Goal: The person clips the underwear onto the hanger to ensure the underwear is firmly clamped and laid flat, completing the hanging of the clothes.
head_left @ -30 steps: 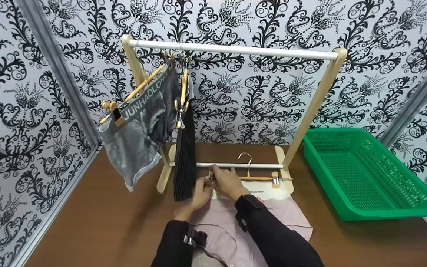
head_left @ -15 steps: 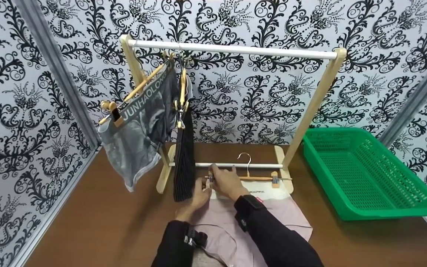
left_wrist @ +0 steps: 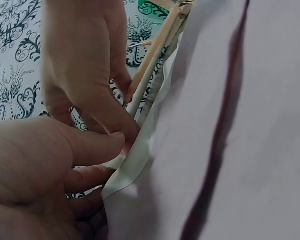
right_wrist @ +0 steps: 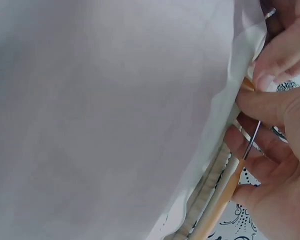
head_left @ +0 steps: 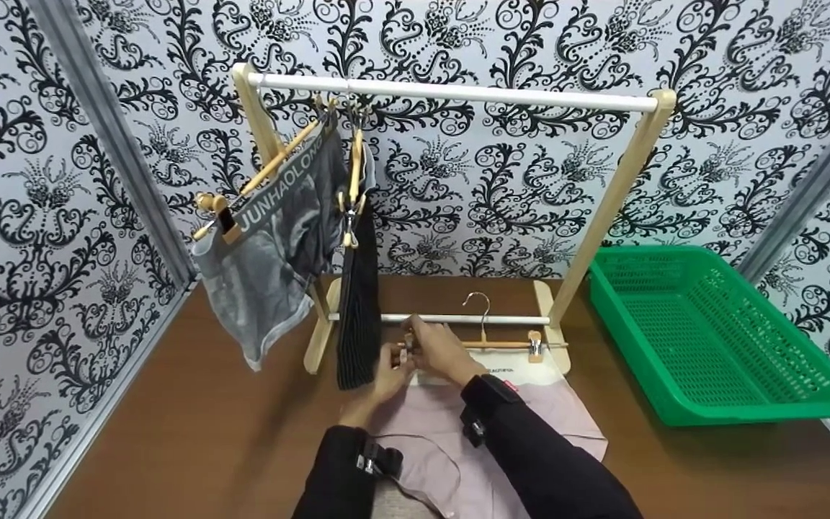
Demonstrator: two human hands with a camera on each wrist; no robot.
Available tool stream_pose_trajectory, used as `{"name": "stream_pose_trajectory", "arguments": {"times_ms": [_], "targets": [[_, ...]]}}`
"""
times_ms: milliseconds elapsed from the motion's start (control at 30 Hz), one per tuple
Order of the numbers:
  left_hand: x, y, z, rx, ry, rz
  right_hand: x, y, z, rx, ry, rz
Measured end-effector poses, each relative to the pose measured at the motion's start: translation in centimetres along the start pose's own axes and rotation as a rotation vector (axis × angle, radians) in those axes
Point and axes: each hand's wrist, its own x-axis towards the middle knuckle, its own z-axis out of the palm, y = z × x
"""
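Observation:
A pair of pink underpants with a cream waistband lies on the table, its waistband along a wooden clip hanger. My left hand pinches the waistband's left corner between thumb and fingers, as the left wrist view shows. Right beside it, my right hand holds the hanger's left clip, which the fingers mostly cover. In the right wrist view, the thin metal rod runs past the right hand's fingers. The right clip sits on the waistband's other end.
Behind the hands stands a wooden rack with a white top rail. Grey underpants and a black striped garment hang from clip hangers at its left. A green basket is on the right.
Both hands stay at the hanger's left end, with only small finger shifts at the clip. The hanger and underpants barely move.

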Motion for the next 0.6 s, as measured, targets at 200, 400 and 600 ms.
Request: {"name": "stream_pose_trajectory", "arguments": {"times_ms": [200,400,600], "targets": [[-0.5,15.4,-0.8,0.041,0.006,0.091,0.2,0.1,-0.9,0.042,-0.053,0.046],[-1.0,21.8,-1.7,0.078,-0.021,0.041,0.4,0.2,-2.0,0.102,-0.171,0.02],[-0.7,15.8,-0.9,-0.033,0.0,0.005,0.8,0.6,-2.9,0.178,-0.254,-0.059]]}}
